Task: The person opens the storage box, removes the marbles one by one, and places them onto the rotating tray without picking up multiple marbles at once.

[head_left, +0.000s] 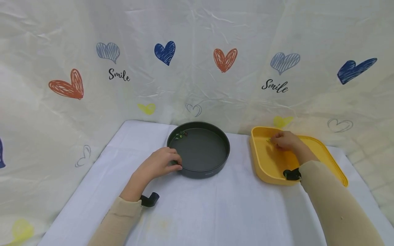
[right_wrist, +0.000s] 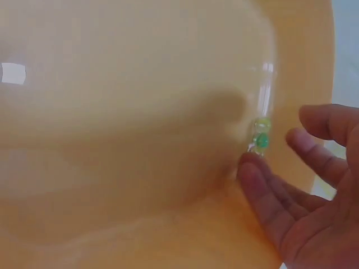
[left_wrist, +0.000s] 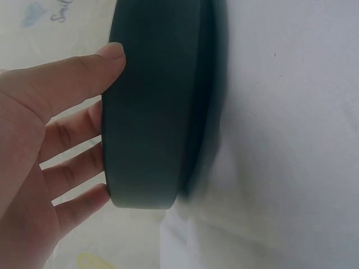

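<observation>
My left hand [head_left: 161,162] holds a round dark grey pan [head_left: 200,173] at its front left rim. In the left wrist view the thumb [left_wrist: 112,56] lies on the pan's outer wall, and the other fingers pass behind the rim. Small green and dark glass-like pieces [head_left: 181,135] lie inside the pan at the back left. My right hand [head_left: 284,140] reaches into a yellow tub [head_left: 257,159]. In the right wrist view its fingertips touch or nearly touch small clear green and yellow beads [right_wrist: 261,139] along the tub's edge, with the thumb apart from them.
A yellow lid-like piece [head_left: 329,157] lies beside the tub on the right, partly behind the right arm. White cloth [head_left: 197,212] covers the table. Behind it hangs a pale sheet [head_left: 191,78] printed with hearts.
</observation>
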The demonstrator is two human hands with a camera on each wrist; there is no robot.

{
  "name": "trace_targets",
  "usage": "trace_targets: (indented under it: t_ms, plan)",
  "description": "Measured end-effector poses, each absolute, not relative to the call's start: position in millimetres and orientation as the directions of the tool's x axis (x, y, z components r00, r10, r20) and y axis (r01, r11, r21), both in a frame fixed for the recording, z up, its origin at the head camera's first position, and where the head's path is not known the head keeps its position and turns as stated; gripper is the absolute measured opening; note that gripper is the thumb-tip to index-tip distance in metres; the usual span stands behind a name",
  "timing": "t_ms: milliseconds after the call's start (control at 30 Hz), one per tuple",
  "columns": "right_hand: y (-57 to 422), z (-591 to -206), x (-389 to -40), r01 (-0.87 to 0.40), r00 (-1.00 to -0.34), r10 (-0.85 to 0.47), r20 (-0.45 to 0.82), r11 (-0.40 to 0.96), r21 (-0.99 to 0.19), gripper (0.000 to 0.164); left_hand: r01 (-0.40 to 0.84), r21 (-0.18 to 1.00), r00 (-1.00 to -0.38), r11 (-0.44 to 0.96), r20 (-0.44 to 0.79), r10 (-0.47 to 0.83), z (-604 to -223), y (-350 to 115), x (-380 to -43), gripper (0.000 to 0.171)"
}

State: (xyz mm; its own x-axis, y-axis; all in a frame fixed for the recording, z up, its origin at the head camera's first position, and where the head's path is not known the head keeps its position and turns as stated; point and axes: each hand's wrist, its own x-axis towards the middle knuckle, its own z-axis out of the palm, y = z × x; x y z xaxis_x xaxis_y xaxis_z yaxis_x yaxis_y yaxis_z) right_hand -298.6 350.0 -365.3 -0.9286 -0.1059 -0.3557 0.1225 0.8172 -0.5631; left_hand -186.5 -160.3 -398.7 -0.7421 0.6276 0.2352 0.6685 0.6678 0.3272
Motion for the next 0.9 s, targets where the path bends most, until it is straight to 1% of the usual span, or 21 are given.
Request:
trace_targets:
  t_ms: [167, 267, 333, 367, 533, 667, 733, 900]
  plan:
    - [347, -365, -297, 0.091, -0.911, -0.155, -0.383, 0.829, -0.552, 0.046, 0.668, 0.326, -0.742, 0.669, 0.237, 0.627, -399, -161, -187, 0.008]
    - [346, -367, -298, 0.092, -0.900, -0.172, -0.401, 0.823, -0.561, 0.036, 0.671, 0.327, -0.740, 0.665, 0.241, 0.628, -400, -161, -187, 0.008]
    - [346, -369, -300, 0.087, -0.897, -0.175, -0.405, 0.831, -0.550, 0.027, 0.674, 0.327, -0.738, 0.663, 0.243, 0.630, -400, -162, -187, 0.008]
    - [346, -370, -300, 0.080, -0.896, -0.177, -0.407, 0.838, -0.540, 0.025, 0.675, 0.327, -0.737, 0.662, 0.244, 0.631, -400, -162, -187, 0.008]
    - [345, -371, -300, 0.068, -0.894, -0.167, -0.417, 0.867, -0.494, 0.030, 0.674, 0.325, -0.737, 0.663, 0.244, 0.630, -402, -162, -187, 0.008]
    - [341, -366, -296, 0.059, -0.915, -0.143, -0.377, 0.876, -0.478, 0.031, 0.675, 0.324, -0.737, 0.663, 0.244, 0.631, -402, -162, -187, 0.008]
    - [340, -364, -294, 0.067, -0.930, -0.128, -0.346, 0.863, -0.501, 0.033, 0.675, 0.324, -0.737, 0.663, 0.244, 0.630, -402, -162, -187, 0.008]
    - [337, -361, -293, 0.089, -0.948, -0.123, -0.294, 0.784, -0.614, 0.041, 0.663, 0.325, -0.747, 0.675, 0.233, 0.622, -402, -161, -187, 0.008]
